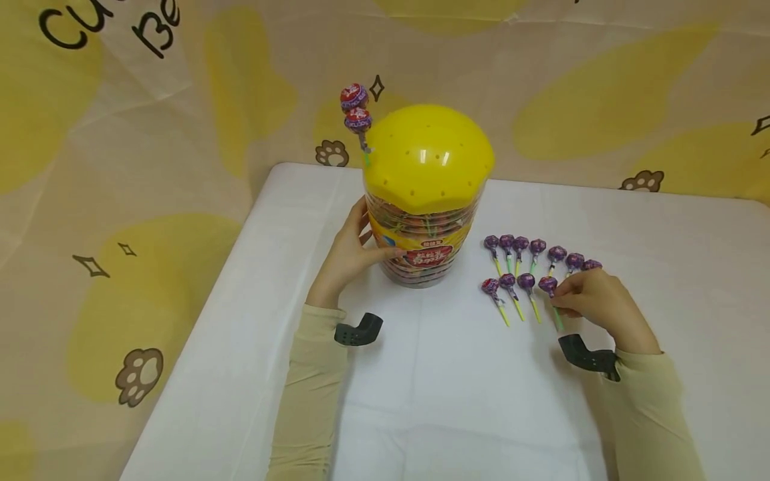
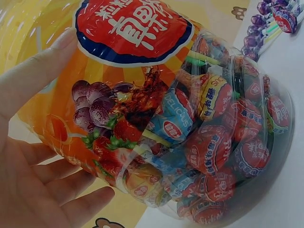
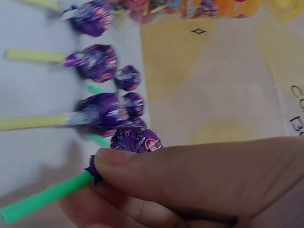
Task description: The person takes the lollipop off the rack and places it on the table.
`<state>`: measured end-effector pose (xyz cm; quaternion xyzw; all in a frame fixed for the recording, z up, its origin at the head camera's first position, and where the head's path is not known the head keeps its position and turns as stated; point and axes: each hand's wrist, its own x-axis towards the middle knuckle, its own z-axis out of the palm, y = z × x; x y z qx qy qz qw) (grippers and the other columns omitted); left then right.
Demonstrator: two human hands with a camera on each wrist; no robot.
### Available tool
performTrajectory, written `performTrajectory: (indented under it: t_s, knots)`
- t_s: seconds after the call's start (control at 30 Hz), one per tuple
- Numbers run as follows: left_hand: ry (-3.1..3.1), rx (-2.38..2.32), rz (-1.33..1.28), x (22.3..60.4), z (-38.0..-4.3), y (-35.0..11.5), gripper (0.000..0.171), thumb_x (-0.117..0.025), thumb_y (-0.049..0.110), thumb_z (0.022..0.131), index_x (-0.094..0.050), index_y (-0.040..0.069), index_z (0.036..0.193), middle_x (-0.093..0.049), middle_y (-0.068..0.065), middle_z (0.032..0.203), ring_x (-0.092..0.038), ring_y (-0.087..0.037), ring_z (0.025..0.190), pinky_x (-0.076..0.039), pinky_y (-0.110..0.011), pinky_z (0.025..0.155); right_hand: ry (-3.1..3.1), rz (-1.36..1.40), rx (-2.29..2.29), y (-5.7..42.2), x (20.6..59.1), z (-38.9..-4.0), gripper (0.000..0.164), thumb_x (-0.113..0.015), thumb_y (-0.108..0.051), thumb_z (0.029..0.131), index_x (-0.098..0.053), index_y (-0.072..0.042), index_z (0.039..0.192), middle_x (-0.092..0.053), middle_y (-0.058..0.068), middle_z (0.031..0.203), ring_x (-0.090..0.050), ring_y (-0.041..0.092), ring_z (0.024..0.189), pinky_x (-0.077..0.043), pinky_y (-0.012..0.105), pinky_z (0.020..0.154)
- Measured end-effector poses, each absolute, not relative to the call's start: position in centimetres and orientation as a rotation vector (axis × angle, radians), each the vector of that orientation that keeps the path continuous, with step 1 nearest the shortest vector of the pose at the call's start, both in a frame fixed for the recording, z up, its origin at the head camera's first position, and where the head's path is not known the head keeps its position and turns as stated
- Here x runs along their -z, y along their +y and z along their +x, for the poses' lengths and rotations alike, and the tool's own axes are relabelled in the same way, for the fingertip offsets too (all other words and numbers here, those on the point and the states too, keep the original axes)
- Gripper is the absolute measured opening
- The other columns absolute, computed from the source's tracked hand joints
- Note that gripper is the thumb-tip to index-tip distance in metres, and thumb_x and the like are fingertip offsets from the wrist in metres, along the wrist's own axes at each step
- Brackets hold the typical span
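A clear ribbed jar (image 1: pixel 452 227) full of wrapped lollipops stands upright under a domed yellow lid (image 1: pixel 430 157). My left hand (image 1: pixel 347 260) rests against its left side, the thumb on the front label and the fingers spread nearly straight around the far side. Between thumb and fingers, my right hand (image 1: pixel 595 302) pinches a purple-wrapped lollipop (image 3: pixel 135 138) with a green stick, just below the candy. Beside it on the table lie three lollipops in the front row, one of them this purple one (image 1: pixel 526 281). A back row of several lollipops (image 1: pixel 521 244) lies behind.
Two lollipops (image 1: pixel 358 121) stick up at the lid's left edge. The white table (image 1: pixel 421 387) meets a yellow patterned cloth (image 1: pixel 601 100) at the back and left. A black wrist mount (image 1: pixel 359 330) is on the left sleeve, another (image 1: pixel 586 357) on the right.
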<state>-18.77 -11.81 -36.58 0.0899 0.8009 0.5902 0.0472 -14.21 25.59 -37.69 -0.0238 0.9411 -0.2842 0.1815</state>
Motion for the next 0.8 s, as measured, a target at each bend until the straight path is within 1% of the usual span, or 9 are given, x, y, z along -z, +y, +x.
performTrajectory:
  t_s: [0.1, 0.27, 0.3, 0.37, 0.5, 0.73, 0.8]
  knots:
    - [2.44, -1.799, 0.264, 36.5, -18.7, -11.8, 0.102, -0.082, 0.015, 0.074, -0.015, 0.011, 0.151, -0.023, -0.006, 0.153, -0.025, -0.024, 0.139, -0.03, -0.038, 0.111, 2.628, -0.042, 0.817, 25.5, 38.4, -14.5, 0.022, -0.069, -0.018, 0.084, -0.07, 0.004, 0.089, -0.067, 0.001, 0.069, -0.061, 0.014, 0.063, -0.049, 0.034, 0.064]
    - [2.429, -1.8, 0.256, 36.5, -18.8, -11.8, 0.103, -0.082, 0.015, 0.074, -0.015, 0.011, 0.151, -0.023, -0.006, 0.153, -0.024, -0.024, 0.14, -0.029, -0.038, 0.112, 2.588, -0.011, 0.883, 25.6, 39.0, -14.6, 0.027, -0.071, -0.02, 0.083, -0.069, 0.005, 0.091, -0.069, 0.003, 0.072, -0.065, 0.015, 0.064, -0.052, 0.044, 0.071]
    - [2.427, -1.799, 0.251, 36.5, -18.8, -11.8, 0.103, -0.082, 0.015, 0.074, -0.014, 0.012, 0.151, -0.022, -0.006, 0.154, -0.024, -0.023, 0.14, -0.029, -0.038, 0.112, 2.58, -0.005, 0.893, 25.6, 39.0, -14.6, 0.027, -0.071, -0.021, 0.083, -0.069, 0.005, 0.091, -0.069, 0.004, 0.072, -0.065, 0.015, 0.064, -0.053, 0.044, 0.071]
    - [2.426, -1.8, 0.243, 36.4, -18.8, -11.9, 0.103, -0.082, 0.015, 0.074, -0.015, 0.012, 0.151, -0.022, -0.005, 0.154, -0.024, -0.023, 0.14, -0.029, -0.038, 0.111, 2.578, -0.002, 0.893, 25.6, 39.1, -14.7, 0.027, -0.071, -0.021, 0.083, -0.07, 0.004, 0.09, -0.069, 0.003, 0.072, -0.065, 0.015, 0.064, -0.053, 0.042, 0.07]
    - [2.428, -1.805, 0.238, 36.4, -18.8, -12.0, 0.103, -0.083, 0.015, 0.073, -0.015, 0.012, 0.151, -0.022, -0.005, 0.154, -0.024, -0.023, 0.139, -0.029, -0.038, 0.111, 2.58, 0.003, 0.862, 25.6, 39.1, -14.9, 0.025, -0.07, -0.023, 0.084, -0.071, 0.002, 0.086, -0.068, 0.001, 0.07, -0.062, 0.014, 0.064, -0.05, 0.032, 0.064]
    - [2.426, -1.785, 0.223, 36.4, -18.8, -11.9, 0.104, -0.083, 0.017, 0.073, -0.014, 0.013, 0.151, -0.022, -0.005, 0.154, -0.024, -0.023, 0.14, -0.029, -0.037, 0.111, 2.647, -0.028, 0.804, 25.7, 38.6, -14.7, 0.028, -0.07, -0.027, 0.085, -0.071, 0.001, 0.086, -0.066, -0.001, 0.069, -0.057, 0.015, 0.065, -0.044, 0.028, 0.059]
    - [2.425, -1.784, 0.226, 36.4, -18.9, -11.9, 0.104, -0.083, 0.017, 0.073, -0.014, 0.012, 0.151, -0.022, -0.005, 0.154, -0.024, -0.023, 0.14, -0.029, -0.038, 0.111, 2.688, -0.046, 0.83, 25.5, 38.2, -14.5, 0.028, -0.069, -0.027, 0.086, -0.071, 0.001, 0.086, -0.067, 0.0, 0.069, -0.057, 0.015, 0.065, -0.044, 0.028, 0.06]
